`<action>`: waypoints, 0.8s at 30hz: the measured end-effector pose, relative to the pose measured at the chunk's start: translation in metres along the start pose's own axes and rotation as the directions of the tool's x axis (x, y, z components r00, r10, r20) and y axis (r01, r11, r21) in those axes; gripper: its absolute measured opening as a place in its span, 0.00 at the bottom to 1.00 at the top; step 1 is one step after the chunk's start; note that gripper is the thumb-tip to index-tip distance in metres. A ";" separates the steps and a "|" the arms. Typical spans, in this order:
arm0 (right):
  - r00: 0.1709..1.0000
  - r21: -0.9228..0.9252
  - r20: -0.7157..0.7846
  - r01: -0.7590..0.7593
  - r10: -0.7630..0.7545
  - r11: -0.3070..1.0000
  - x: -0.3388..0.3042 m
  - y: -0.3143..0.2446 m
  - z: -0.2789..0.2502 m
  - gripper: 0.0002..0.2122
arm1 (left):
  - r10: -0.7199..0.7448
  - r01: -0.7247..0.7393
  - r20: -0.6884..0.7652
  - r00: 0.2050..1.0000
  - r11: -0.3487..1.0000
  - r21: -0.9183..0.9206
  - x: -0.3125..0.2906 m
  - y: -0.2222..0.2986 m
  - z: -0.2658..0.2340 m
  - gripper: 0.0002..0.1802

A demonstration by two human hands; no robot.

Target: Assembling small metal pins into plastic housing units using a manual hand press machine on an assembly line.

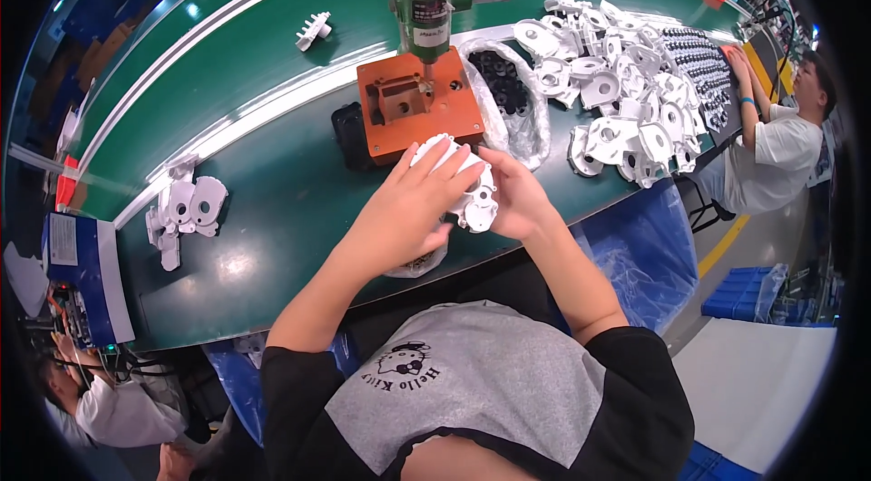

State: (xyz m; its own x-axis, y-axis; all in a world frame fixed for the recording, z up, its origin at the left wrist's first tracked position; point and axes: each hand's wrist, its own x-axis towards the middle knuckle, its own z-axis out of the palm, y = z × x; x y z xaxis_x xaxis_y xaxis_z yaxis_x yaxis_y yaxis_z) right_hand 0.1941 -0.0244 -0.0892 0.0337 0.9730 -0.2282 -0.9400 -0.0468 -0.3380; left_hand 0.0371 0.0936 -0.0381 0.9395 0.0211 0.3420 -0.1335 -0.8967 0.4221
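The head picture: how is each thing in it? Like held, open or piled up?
White part: held between left hand and right hand
Press: pointing down, touching unclear
Block: under the press
Big bag: open, black pieces inside
Small bag: partly hidden
Right-side parts: heaped
Left-side parts: bunched
Dark pieces: in rows

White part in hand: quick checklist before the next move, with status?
1. White part supported: ok, left hand over it, right hand at its side.
2. Hands off the press tip: ok, both are on the wearer's side of it.
3. Orange block under green press: ok.
4. Press tip clear of block: cannot tell, they overlap here.
5. Underside of white part checked: cannot tell, hidden.
6. Bag of black parts beside block: ok, open.
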 end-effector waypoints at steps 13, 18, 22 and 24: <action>0.582 -0.958 0.241 0.014 -0.777 -0.286 0.004 -0.053 -0.059 0.10 | -0.031 0.146 -0.472 0.881 0.967 0.209 0.012 -0.068 -0.003 0.14; 0.698 -0.915 0.253 -0.051 -0.669 -0.399 0.007 -0.051 -0.077 0.09 | 0.085 0.113 -0.406 0.910 0.890 0.441 0.033 -0.097 0.017 0.08; 0.708 -0.946 0.191 -0.052 -0.679 -0.320 0.006 -0.050 -0.078 0.09 | -0.021 0.178 -0.353 0.936 0.890 0.419 0.044 -0.107 0.023 0.06; 0.677 -0.971 0.193 0.026 -0.710 -0.239 0.008 -0.052 -0.087 0.08 | -0.061 0.177 -0.302 0.951 0.910 0.376 0.046 -0.106 0.017 0.07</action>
State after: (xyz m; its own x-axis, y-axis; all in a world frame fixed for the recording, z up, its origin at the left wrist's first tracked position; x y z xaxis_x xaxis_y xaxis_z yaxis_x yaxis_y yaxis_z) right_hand 0.2728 -0.0343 -0.1529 0.6249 0.7355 0.2617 0.5553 -0.1832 -0.8112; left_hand 0.0996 0.1816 -0.0815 0.8064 0.2080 0.5536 0.1636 -0.9780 0.1292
